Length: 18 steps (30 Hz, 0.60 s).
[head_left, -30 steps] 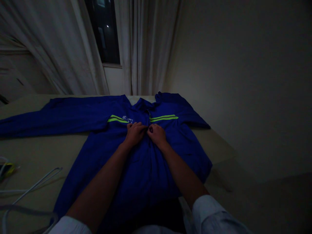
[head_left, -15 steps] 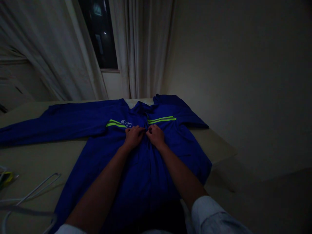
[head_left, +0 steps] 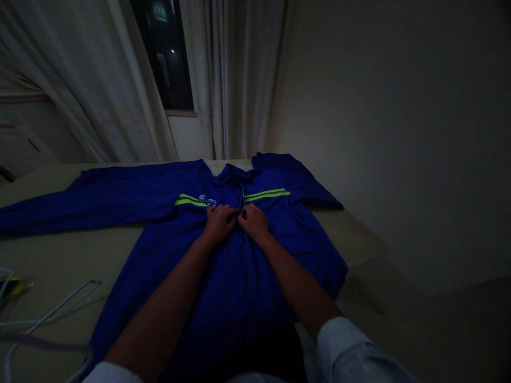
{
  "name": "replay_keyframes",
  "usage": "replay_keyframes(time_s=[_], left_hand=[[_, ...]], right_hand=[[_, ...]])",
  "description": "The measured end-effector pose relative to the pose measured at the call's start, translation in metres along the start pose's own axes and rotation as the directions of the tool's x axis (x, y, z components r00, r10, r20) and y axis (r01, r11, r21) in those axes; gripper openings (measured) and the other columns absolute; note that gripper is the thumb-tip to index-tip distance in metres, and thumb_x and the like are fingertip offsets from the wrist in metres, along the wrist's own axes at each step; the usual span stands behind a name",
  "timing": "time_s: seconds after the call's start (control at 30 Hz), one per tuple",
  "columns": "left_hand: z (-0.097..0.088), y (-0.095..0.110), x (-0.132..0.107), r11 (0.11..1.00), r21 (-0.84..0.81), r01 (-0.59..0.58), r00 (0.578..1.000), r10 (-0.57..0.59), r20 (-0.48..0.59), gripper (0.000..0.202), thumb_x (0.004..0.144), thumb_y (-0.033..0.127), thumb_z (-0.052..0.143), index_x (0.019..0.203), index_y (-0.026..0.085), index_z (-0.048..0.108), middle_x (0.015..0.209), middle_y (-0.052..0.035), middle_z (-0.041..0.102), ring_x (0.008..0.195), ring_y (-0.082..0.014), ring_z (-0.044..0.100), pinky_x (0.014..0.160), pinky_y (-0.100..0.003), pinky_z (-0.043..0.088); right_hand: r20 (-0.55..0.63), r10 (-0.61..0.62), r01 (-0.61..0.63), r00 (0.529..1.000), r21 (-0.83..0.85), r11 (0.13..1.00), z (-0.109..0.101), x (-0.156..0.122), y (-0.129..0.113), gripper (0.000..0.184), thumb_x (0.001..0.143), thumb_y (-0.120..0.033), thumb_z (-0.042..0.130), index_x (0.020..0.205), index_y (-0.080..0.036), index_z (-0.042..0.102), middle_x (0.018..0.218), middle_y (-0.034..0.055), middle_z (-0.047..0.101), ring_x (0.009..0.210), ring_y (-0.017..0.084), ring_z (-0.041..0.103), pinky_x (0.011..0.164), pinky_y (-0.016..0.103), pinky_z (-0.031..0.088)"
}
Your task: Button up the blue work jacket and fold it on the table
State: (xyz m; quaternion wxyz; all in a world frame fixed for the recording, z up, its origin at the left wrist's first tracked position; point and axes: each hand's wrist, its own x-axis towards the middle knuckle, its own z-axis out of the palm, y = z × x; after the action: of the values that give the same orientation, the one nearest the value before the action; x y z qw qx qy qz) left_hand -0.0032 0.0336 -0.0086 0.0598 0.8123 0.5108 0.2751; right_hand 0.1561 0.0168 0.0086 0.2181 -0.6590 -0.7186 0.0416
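A blue jacket (head_left: pixel 167 250) with yellow-green chest stripes lies front-up on a beige bed (head_left: pixel 59 255), one sleeve stretched far left. My left hand (head_left: pixel 217 223) and my right hand (head_left: pixel 253 221) meet at the jacket's centre front just below the stripes. Both have their fingers curled and pinched on the front edges of the jacket, knuckles almost touching. What sits between the fingertips is too dark to make out.
White wire hangers (head_left: pixel 51 314) lie on the bed at the lower left, beside a small yellow-green object (head_left: pixel 11 287). White curtains (head_left: pixel 99 80) and a dark window (head_left: pixel 167 53) stand behind the bed. A bare wall rises on the right, past the bed's edge (head_left: pixel 359 250).
Both hands have stayed at the jacket's centre front, shifting slightly upward toward the stripes. The view has shifted a little.
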Motion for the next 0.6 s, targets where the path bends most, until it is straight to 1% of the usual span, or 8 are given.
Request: replay_keyframes(time_s=[0.23,0.37,0.5,0.6], left_hand=[[-0.006,0.005,0.000,0.998,0.063,-0.009,1.000,0.009,0.005,0.031,0.098,0.028,0.054,0.119,0.029,0.077,0.103,-0.0076,0.073,0.106,-0.0279,0.065,0.102,-0.048,0.033],[-0.009,0.008,-0.002,0.995,0.099,-0.006,1.000,0.008,-0.025,0.029,0.099,0.031,0.054,0.118,0.029,0.077,0.106,-0.0081,0.074,0.108,-0.0287,0.064,0.104,-0.050,0.030],[-0.011,0.009,-0.003,0.990,0.142,0.019,1.000,-0.018,-0.004,0.030,0.101,0.033,0.051,0.119,0.031,0.075,0.108,-0.0087,0.072,0.109,-0.0299,0.063,0.102,-0.051,0.031],[-0.010,0.009,-0.002,0.992,0.123,0.037,0.999,-0.041,0.024,0.031,0.102,0.032,0.049,0.117,0.033,0.076,0.107,-0.0085,0.071,0.108,-0.0297,0.062,0.099,-0.050,0.032]], right_hand=[[0.005,0.060,-0.060,0.998,-0.023,0.998,-0.004,0.000,-0.008,0.020,0.097,-0.027,0.055,0.110,-0.024,0.070,0.116,0.0070,0.071,0.098,0.022,0.069,0.080,0.030,0.049],[0.005,0.075,-0.075,0.997,-0.037,0.997,-0.006,0.002,-0.007,0.018,0.096,-0.029,0.057,0.107,-0.024,0.070,0.114,0.0068,0.071,0.096,0.022,0.069,0.079,0.030,0.049],[-0.004,0.018,-0.019,1.000,-0.023,1.000,-0.008,0.003,-0.001,0.016,0.094,-0.028,0.057,0.103,-0.024,0.070,0.110,0.0053,0.071,0.093,0.021,0.068,0.076,0.029,0.048],[0.006,-0.040,0.040,0.999,0.002,0.999,-0.009,0.003,0.005,0.016,0.094,-0.028,0.058,0.102,-0.024,0.071,0.110,0.0038,0.071,0.091,0.020,0.067,0.074,0.028,0.047]])
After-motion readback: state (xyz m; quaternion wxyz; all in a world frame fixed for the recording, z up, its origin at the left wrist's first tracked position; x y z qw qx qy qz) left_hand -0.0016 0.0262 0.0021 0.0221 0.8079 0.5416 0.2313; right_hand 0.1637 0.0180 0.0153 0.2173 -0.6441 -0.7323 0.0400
